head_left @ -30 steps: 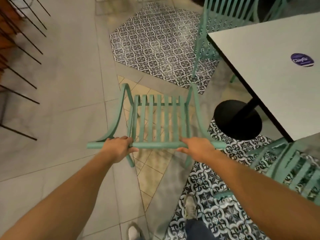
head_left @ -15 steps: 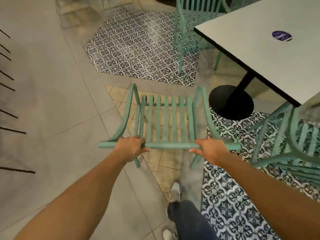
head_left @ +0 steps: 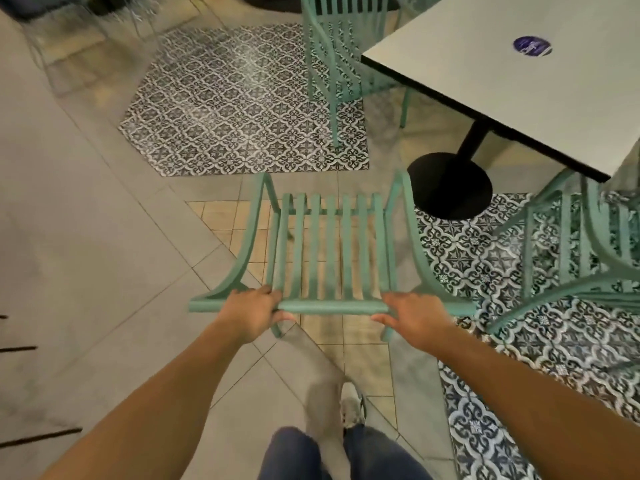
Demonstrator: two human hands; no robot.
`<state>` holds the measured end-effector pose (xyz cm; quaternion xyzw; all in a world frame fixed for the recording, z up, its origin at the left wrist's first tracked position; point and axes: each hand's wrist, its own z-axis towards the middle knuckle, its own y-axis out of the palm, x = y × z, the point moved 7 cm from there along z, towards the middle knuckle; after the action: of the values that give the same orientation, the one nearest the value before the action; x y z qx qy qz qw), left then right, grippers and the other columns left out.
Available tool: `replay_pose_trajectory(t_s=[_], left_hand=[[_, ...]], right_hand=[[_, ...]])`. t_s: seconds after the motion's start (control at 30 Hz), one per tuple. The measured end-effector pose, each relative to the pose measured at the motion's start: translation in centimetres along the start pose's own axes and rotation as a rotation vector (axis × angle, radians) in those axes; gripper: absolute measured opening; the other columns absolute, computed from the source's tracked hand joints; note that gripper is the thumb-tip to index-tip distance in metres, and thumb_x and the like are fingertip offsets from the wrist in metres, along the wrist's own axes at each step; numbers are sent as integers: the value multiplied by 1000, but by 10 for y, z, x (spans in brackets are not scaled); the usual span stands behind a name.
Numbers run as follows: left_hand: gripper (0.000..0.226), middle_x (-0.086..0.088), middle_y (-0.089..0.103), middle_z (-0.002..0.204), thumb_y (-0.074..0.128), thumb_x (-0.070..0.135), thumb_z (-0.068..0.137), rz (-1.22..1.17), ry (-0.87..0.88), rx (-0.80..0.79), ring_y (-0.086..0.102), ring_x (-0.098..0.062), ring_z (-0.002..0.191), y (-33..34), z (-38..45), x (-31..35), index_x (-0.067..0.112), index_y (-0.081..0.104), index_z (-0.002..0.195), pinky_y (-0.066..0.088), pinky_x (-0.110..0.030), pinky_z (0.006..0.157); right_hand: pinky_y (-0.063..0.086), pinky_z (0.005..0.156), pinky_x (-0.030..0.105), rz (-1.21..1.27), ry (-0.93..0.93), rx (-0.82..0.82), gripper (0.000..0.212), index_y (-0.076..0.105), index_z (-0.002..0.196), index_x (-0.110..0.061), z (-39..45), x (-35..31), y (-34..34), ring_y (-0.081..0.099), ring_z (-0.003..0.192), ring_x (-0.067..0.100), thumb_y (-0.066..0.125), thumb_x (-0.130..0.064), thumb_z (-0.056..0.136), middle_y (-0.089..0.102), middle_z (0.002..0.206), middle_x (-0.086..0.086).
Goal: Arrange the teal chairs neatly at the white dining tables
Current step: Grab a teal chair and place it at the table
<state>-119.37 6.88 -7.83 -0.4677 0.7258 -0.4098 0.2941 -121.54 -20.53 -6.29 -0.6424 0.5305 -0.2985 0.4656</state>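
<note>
A teal slatted chair [head_left: 330,251] stands in front of me, seen from above and behind. My left hand [head_left: 251,311] grips the left part of its top rail, and my right hand [head_left: 414,317] grips the right part. The white dining table [head_left: 540,84] is at the upper right, on a black post with a round black base [head_left: 450,185]. A second teal chair [head_left: 341,50] sits at the table's far left side. A third teal chair [head_left: 588,251] stands at the right, partly under the table's near corner.
The floor mixes grey tiles, beige tiles and patterned black-and-white tile patches [head_left: 242,105]. A round blue sticker [head_left: 532,46] lies on the table top. Thin black rods [head_left: 38,436] show at the left edge. My legs and a shoe [head_left: 351,410] are below the chair.
With both hands still on the rail, the chair has come closer to the table's base. The view has swung, so the table and the far chair sit further right in frame.
</note>
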Motion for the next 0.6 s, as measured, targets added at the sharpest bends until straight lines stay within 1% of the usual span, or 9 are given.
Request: replay_pose_trajectory(t_s=[0.07,0.1,0.13,0.17,0.23,0.3,0.37,0.47,0.6], left_hand=[[84,6,53,109,2,75,75,21,39,28,58,-19,98,-3,4,-17,24,50,121,45,-39,86],[90,5,53,111,-3,77,70,29,61,41,58,-20,100,-4,8,-26,24,49,122,44,-40,87],[92,5,53,114,-4,77,69,39,78,49,58,-20,102,-5,11,-36,24,49,122,43,-40,88],[89,5,53,116,-1,77,72,51,87,49,57,-21,105,-6,14,-45,25,49,123,41,-41,90],[72,4,52,120,12,72,84,75,106,24,56,-21,108,-6,18,-62,25,49,124,38,-41,92],[59,4,51,120,23,67,91,95,147,1,55,-20,109,-8,22,-78,26,49,124,36,-40,93],[56,4,50,122,25,66,93,115,188,-20,53,-21,112,-11,27,-92,26,48,126,35,-41,94],[57,4,47,127,26,65,94,147,258,-44,52,-22,116,-14,36,-110,27,46,131,35,-41,95],[57,6,46,131,26,65,94,190,336,-34,51,-20,119,-18,55,-127,30,43,136,35,-40,96]], right_hand=[[40,65,28,8,33,-13,49,47,117,-29,6,-15,1,51,77,13,30,-67,91,62,101,-7],[40,66,28,14,54,-7,48,47,117,-29,10,-23,0,55,80,14,31,-67,92,63,102,-6],[40,67,29,20,74,-10,47,48,116,-29,14,-29,0,59,85,16,33,-66,92,64,103,-6],[41,69,30,32,95,-6,47,49,115,-29,16,-37,-3,62,91,18,35,-66,91,65,105,-5],[44,75,32,65,151,-11,48,50,120,-31,20,-51,-6,63,100,20,37,-67,91,66,111,-3],[43,75,32,107,214,-16,51,50,125,-31,23,-66,-5,62,103,21,39,-66,91,65,114,-3],[42,71,31,118,257,-16,49,51,121,-30,25,-83,-4,63,99,21,38,-66,91,65,111,-3],[47,73,33,142,310,-26,47,52,114,-27,29,-101,-1,64,94,22,38,-66,91,66,105,-2],[47,77,35,151,374,-28,50,50,120,-28,34,-116,-2,63,98,26,37,-66,91,66,108,2]])
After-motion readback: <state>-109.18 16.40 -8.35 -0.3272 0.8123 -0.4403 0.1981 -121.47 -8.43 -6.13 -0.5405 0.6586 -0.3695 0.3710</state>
